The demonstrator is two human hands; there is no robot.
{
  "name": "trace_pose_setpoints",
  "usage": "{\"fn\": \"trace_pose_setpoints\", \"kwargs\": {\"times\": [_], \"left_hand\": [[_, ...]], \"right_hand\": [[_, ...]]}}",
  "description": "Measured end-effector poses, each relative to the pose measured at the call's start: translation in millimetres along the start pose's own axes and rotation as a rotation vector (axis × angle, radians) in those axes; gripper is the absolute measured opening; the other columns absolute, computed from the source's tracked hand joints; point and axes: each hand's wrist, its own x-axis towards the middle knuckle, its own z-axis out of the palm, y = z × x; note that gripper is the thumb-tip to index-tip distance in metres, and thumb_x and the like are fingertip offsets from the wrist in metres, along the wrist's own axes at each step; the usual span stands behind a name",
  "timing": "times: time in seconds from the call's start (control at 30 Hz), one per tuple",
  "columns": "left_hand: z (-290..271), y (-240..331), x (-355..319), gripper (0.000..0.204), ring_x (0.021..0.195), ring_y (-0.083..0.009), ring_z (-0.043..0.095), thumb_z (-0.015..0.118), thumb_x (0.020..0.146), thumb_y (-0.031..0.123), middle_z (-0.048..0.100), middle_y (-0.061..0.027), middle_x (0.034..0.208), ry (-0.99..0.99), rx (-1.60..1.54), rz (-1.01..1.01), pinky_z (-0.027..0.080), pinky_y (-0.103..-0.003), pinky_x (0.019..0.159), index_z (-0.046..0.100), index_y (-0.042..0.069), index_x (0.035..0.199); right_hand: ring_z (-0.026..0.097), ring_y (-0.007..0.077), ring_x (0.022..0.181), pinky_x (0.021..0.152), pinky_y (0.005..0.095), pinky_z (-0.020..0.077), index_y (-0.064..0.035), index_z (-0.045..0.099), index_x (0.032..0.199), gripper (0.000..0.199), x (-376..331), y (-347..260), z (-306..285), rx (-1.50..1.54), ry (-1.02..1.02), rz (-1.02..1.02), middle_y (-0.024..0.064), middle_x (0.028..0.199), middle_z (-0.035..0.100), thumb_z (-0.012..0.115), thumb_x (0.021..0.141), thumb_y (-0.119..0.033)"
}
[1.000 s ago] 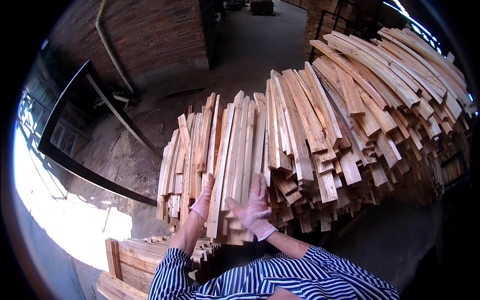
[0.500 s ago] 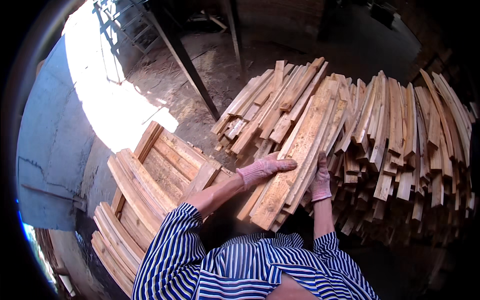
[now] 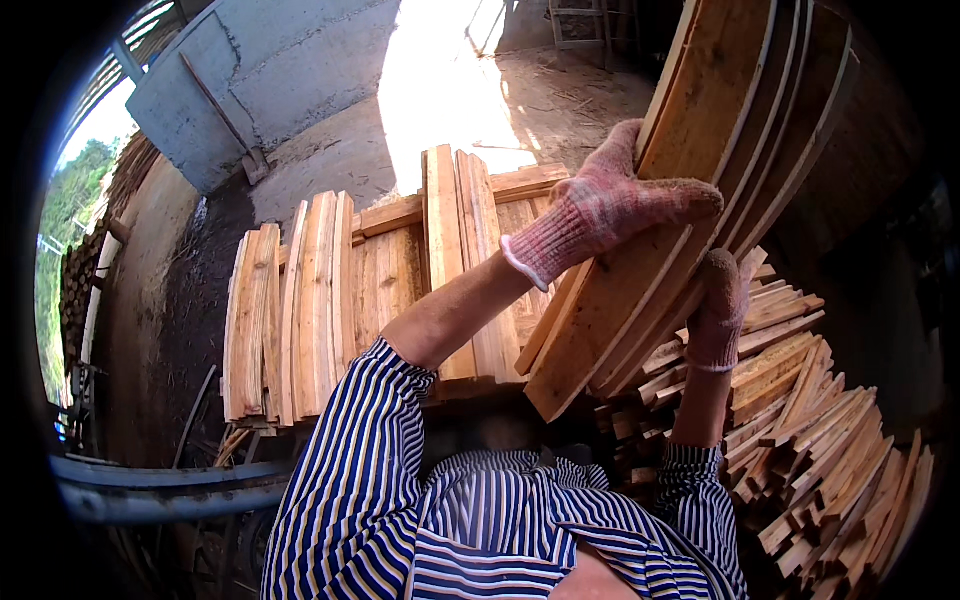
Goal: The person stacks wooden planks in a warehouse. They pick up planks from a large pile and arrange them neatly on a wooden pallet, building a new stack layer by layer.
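Observation:
Both my hands wear pinkish knitted gloves and grip a bundle of several wooden boards [image 3: 712, 110], held tilted in the air in front of my right side. My left hand [image 3: 635, 195] wraps over the near face of the bundle, its thumb stretched across the wood. Lower down, my right hand [image 3: 718, 310] holds the bundle's other side, its fingers partly hidden. Left of the bundle, a stack of sawn boards [image 3: 318, 300] lies in rows, with a crosswise board [image 3: 390, 218] toward its back. The bundle's lower end overlaps the stack's right side in view.
A large pile of loose wooden slats [image 3: 810, 430] spreads at the lower right. A blue metal rail [image 3: 180, 490] runs at the lower left. At the back left, a long-handled shovel [image 3: 215, 100] leans on a grey concrete wall [image 3: 300, 60]. Logs [image 3: 80, 270] are piled at the far left.
I have turned left, away from the slat pile toward the board stack. The bundle is now lifted clear of the pile, higher and more upright, still in both hands.

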Motion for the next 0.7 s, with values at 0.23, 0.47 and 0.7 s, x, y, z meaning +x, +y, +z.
{"fn": "trace_pose_setpoints", "kwargs": {"times": [0.23, 0.47, 0.7], "left_hand": [[-132.2, 3.2, -12.8, 0.1, 0.122, -0.0231, 0.059, 0.093, 0.072, 0.022, 0.058, -0.0151, 0.133, 0.095, 0.104, 0.207, 0.054, -0.037, 0.103, 0.031, 0.005, 0.148], [-225.3, -83.5, -60.3, 0.124, 0.13, -0.025, 0.054, 0.09, 0.072, 0.046, 0.048, -0.012, 0.148, 0.237, -0.004, 0.313, 0.046, -0.04, 0.111, 0.012, 0.002, 0.159], [-178.3, -31.4, 14.7, 0.087, 0.117, -0.0165, 0.061, 0.08, 0.086, 0.044, 0.06, -0.0063, 0.134, 0.365, -0.133, 0.222, 0.055, -0.032, 0.096, 0.037, 0.008, 0.152]], "right_hand": [[0.052, 0.0266, 0.128, 0.11, 0.0425, 0.0453, -0.0095, 0.028, 0.153, 0.116, 105.2, 60.2, 98.9, -0.235, -0.38, -0.069, 0.012, 0.139, 0.052, 0.091, 0.06, -0.035], [0.037, 0.0277, 0.144, 0.118, 0.0418, 0.0368, -0.0133, 0.006, 0.162, 0.15, 84.3, 173.8, 130.9, -0.128, -0.594, -0.013, 0.015, 0.157, 0.035, 0.101, 0.049, -0.04], [0.042, 0.0257, 0.14, 0.115, 0.0398, 0.0381, -0.0084, 0.001, 0.163, 0.129, 103.9, 105.1, 122.8, -0.097, -0.541, 0.194, 0.0187, 0.155, 0.038, 0.092, 0.074, -0.032]]}}
